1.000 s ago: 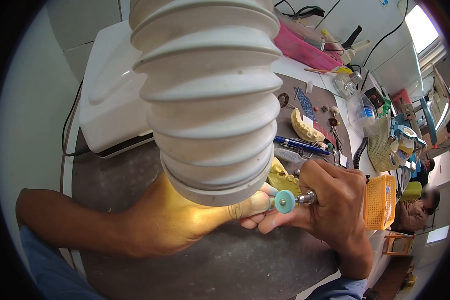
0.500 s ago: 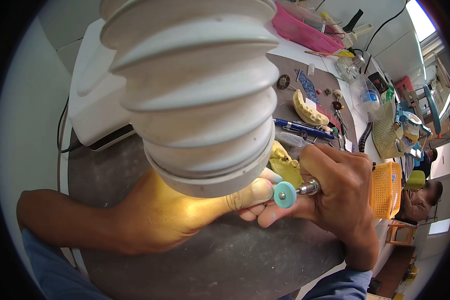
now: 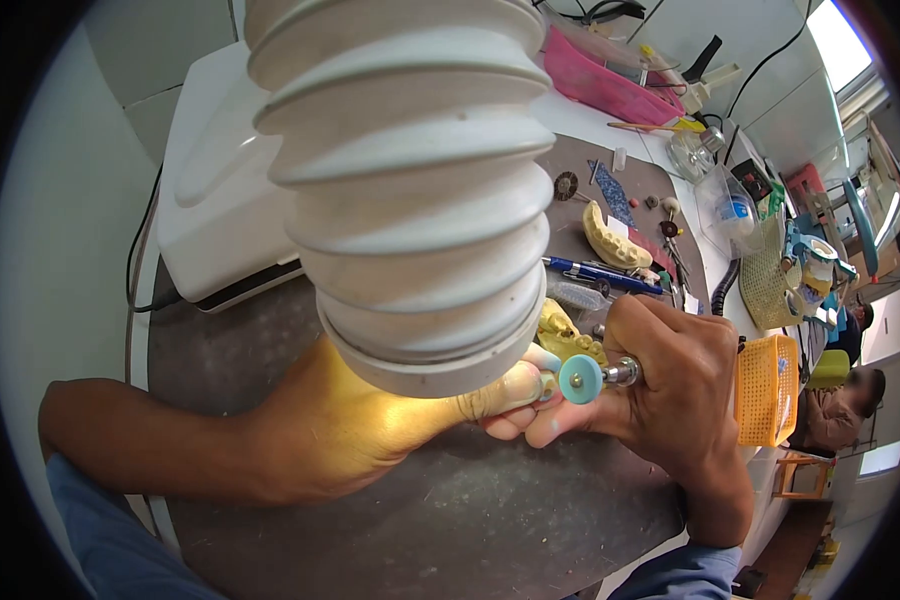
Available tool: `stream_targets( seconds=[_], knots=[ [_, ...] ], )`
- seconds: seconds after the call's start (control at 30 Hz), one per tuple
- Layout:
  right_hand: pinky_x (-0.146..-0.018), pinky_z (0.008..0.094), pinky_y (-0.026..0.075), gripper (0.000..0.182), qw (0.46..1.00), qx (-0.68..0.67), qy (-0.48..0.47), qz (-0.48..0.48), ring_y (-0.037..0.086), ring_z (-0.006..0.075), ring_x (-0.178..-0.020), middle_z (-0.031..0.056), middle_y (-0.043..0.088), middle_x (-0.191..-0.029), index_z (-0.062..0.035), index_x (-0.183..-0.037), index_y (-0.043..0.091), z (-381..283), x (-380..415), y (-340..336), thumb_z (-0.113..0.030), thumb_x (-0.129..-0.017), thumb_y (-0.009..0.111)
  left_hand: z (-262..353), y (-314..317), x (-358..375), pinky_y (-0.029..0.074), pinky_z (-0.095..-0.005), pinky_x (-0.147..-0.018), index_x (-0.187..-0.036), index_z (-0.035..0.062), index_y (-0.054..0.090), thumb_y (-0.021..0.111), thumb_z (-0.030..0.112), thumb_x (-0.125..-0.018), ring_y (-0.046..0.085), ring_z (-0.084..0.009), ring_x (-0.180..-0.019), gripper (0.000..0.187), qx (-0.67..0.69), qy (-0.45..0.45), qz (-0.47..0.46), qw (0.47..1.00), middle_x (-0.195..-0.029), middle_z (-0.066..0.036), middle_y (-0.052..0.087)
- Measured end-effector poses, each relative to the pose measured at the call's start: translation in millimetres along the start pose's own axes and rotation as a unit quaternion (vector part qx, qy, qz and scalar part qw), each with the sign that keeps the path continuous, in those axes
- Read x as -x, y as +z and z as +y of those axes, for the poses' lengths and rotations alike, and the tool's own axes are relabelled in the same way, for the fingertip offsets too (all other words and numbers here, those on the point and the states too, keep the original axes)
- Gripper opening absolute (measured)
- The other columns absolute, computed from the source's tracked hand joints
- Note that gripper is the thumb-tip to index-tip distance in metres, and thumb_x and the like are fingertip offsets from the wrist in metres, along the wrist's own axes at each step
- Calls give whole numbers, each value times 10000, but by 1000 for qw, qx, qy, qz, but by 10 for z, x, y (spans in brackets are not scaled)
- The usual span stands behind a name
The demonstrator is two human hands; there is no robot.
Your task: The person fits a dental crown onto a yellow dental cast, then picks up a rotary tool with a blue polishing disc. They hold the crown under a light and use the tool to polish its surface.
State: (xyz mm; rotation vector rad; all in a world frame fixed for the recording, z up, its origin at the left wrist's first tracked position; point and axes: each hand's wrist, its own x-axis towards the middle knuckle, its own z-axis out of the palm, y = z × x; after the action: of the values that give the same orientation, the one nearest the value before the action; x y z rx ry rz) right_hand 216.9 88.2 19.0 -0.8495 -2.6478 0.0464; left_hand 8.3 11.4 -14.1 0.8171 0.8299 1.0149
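My left hand (image 3: pixel 400 430) comes in from the left under a lamp's glow, thumb and fingers pinched on a small pale piece (image 3: pixel 547 386) that looks like a dental crown, mostly covered by the fingertips. My right hand (image 3: pixel 675 385) is wrapped around a rotary handpiece (image 3: pixel 624 372), whose metal nose points left. Mounted on it is a turquoise grinding wheel (image 3: pixel 580 380), just right of the pale piece with a narrow gap between them. The fingertips of both hands meet below the wheel. Behind them lies a yellow dental model (image 3: pixel 562 335), partly hidden.
A white ribbed hose (image 3: pixel 420 210) hangs over the left hand and blocks the view behind it. A cream dental model (image 3: pixel 610 240), blue pens (image 3: pixel 610 275) and burs lie farther back. An orange basket (image 3: pixel 767 390) stands at right; another person (image 3: pixel 840 410) sits beyond.
The right hand's grinding wheel has shifted slightly right, away from the left thumb, and the small pale piece now shows at the fingertips. The camera view has shifted a little.
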Motion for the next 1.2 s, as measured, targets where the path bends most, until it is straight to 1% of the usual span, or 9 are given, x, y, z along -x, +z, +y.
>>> stream_targets(
  seconds=[0.07,0.2,0.27,0.4,0.5,0.57,0.87,0.97,1.2],
  knots=[
    [-386,308,377,683,999,15,-31,4,455,138,-396,-3,400,-496,-84,-590,429,22,-1,10,-659,-559,797,-27,-19,-9,516,-273,-771,-1091,-35,637,604,80,-963,608,-135,-842,175,-4,8,-18,1000,-959,-107,647],
    [-393,304,388,674,1000,15,-24,-8,472,140,-401,-5,409,-499,-82,-599,440,-1,-5,-6,-657,-570,790,-9,-4,-10,511,-269,-767,-1090,-37,636,597,75,-966,607,-136,-841,172,-3,5,-12,1000,-953,-105,646],
    [-398,301,397,667,999,20,-31,-8,490,143,-406,-3,422,-500,-81,-604,450,-11,-5,-5,-656,-579,786,-26,-17,-9,511,-272,-760,-1091,-40,637,593,73,-968,606,-136,-840,173,-17,26,-23,999,-945,-103,647],
    [-402,299,405,651,998,15,-57,-4,511,146,-412,-1,440,-507,-74,-625,486,-15,-18,9,-653,-590,781,-27,-4,13,513,-276,-757,-1099,-42,635,593,69,-968,606,-139,-835,177,-16,14,-11,1000,-942,-104,648],
    [-408,300,414,639,999,19,-51,-3,525,150,-419,1,453,-515,-68,-656,522,-14,-5,-10,-652,-600,776,-37,-16,3,514,-279,-757,-1113,-43,629,597,70,-966,609,-145,-833,188,-12,16,-13,1000,-943,-107,649],
    [-409,302,419,639,999,20,-30,-33,532,155,-422,2,459,-520,-64,-680,547,-24,-2,-46,-658,-603,770,-24,-20,-1,516,-281,-756,-1118,-45,626,601,71,-963,610,-147,-832,195,-39,16,-21,999,-944,-107,652],
    [-393,294,398,672,998,26,-57,-2,501,147,-402,-6,414,-500,-85,-619,465,8,-1,19,-678,-574,776,-23,-10,12,521,-274,-766,-1097,-42,631,606,71,-960,617,-141,-838,180,-21,15,-11,1000,-944,-107,658],
    [-386,296,384,676,999,41,-23,10,479,142,-393,-8,397,-493,-87,-601,449,-10,18,-36,-677,-572,779,-56,-8,6,522,-270,-769,-1098,-45,628,600,68,-962,620,-142,-839,179,-4,14,-4,1000,-947,-109,659],
    [-384,294,379,676,998,51,-35,4,475,137,-391,-13,396,-493,-91,-592,440,-15,6,-37,-678,-577,774,-49,-16,5,521,-269,-772,-1089,-50,628,583,68,-971,616,-137,-844,172,-6,15,-13,1000,-947,-108,656]
  ],
)
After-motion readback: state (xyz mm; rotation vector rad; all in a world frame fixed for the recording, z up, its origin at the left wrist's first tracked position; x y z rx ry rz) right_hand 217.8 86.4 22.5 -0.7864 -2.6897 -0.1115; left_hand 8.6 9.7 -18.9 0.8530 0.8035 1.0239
